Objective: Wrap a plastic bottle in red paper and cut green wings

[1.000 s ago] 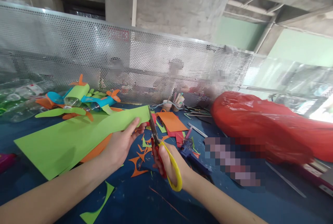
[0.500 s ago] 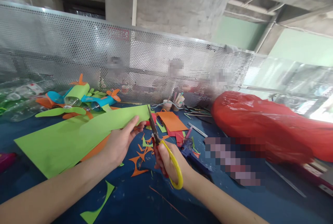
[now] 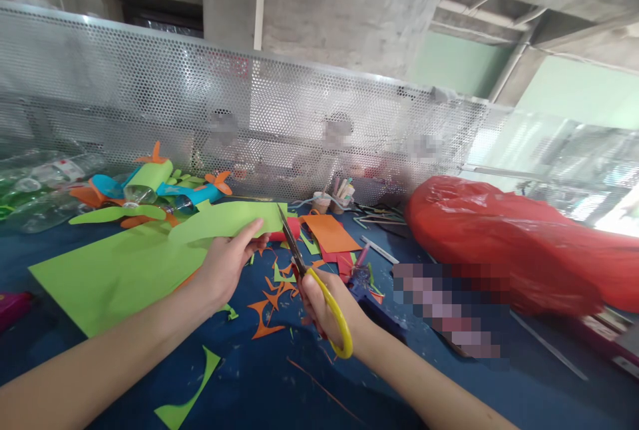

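Between the thumb and fingers of my left hand [image 3: 227, 267] is a strip of light green paper [image 3: 224, 220], held up above the table. My right hand [image 3: 324, 303] is wrapped round the scissors [image 3: 324, 297], which have yellow and red handles. Their dark blades point up and away, close to the strip's right end; whether they touch it I cannot tell. Under my left forearm lies a larger green sheet [image 3: 110, 270]. Orange paper scraps [image 3: 269, 310] are scattered below the blades, and a curved green offcut [image 3: 192, 390] lies nearer to me.
Paper-and-bottle models with propellers [image 3: 154, 187] stand at the left beside clear plastic bottles [image 3: 44, 184]. Orange paper [image 3: 332, 233], a blue tool [image 3: 377, 307] and a large red plastic bag [image 3: 489, 237] are to the right. A perforated metal screen [image 3: 299, 110] closes the back.
My left hand and the green strip have shifted slightly left, and the strip's lower edge has turned. The scissors stay at nearly the same place, their blades tilted slightly more to the left.
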The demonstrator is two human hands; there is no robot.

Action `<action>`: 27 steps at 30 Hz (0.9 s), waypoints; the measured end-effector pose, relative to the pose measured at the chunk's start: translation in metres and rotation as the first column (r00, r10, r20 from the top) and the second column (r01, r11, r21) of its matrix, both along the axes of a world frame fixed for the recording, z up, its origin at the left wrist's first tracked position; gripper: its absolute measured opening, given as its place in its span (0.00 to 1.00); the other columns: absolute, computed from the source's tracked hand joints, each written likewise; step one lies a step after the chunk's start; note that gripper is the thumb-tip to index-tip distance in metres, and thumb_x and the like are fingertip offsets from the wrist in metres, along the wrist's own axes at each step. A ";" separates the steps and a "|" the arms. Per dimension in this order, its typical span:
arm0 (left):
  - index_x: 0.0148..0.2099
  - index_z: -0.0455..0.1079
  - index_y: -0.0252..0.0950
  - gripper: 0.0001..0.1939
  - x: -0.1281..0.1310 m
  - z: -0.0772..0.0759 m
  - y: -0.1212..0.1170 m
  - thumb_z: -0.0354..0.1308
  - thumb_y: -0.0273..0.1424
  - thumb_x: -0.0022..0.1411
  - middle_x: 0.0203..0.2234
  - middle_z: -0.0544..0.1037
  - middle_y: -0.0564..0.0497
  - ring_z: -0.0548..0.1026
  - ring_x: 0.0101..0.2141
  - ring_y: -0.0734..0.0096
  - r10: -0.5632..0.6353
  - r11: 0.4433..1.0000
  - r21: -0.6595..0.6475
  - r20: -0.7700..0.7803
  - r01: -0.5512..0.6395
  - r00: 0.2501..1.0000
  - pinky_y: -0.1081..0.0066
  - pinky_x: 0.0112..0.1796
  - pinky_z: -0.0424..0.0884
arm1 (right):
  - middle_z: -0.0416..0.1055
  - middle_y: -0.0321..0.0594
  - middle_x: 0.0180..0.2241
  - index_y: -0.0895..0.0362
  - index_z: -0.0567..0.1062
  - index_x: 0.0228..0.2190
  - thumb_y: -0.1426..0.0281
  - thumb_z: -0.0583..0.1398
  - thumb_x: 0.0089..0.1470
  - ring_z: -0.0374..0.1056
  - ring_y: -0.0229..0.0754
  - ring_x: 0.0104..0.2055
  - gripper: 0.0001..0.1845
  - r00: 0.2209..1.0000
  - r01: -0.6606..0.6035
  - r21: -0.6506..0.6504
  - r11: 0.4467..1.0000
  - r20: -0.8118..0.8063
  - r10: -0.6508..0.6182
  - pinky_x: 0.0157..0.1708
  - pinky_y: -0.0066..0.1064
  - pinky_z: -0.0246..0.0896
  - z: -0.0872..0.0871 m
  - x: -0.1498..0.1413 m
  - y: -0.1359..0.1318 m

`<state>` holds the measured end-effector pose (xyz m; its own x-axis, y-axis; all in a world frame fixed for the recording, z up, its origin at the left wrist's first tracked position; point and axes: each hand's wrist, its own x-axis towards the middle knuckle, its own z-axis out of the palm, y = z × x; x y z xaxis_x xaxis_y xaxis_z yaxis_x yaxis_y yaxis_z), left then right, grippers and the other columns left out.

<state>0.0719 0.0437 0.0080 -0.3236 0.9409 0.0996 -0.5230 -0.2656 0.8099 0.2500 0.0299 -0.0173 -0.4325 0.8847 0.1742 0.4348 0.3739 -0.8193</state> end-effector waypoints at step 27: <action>0.30 0.75 0.33 0.12 -0.014 0.002 0.007 0.70 0.34 0.44 0.25 0.77 0.53 0.73 0.28 0.74 0.006 0.992 0.129 -0.140 0.012 0.990 0.72 0.36 0.71 | 0.53 0.27 0.16 0.54 0.59 0.26 0.46 0.47 0.57 0.61 0.33 0.13 0.25 1.000 0.008 -0.041 0.999 0.031 -0.007 0.11 0.22 0.53 0.004 -0.003 -0.002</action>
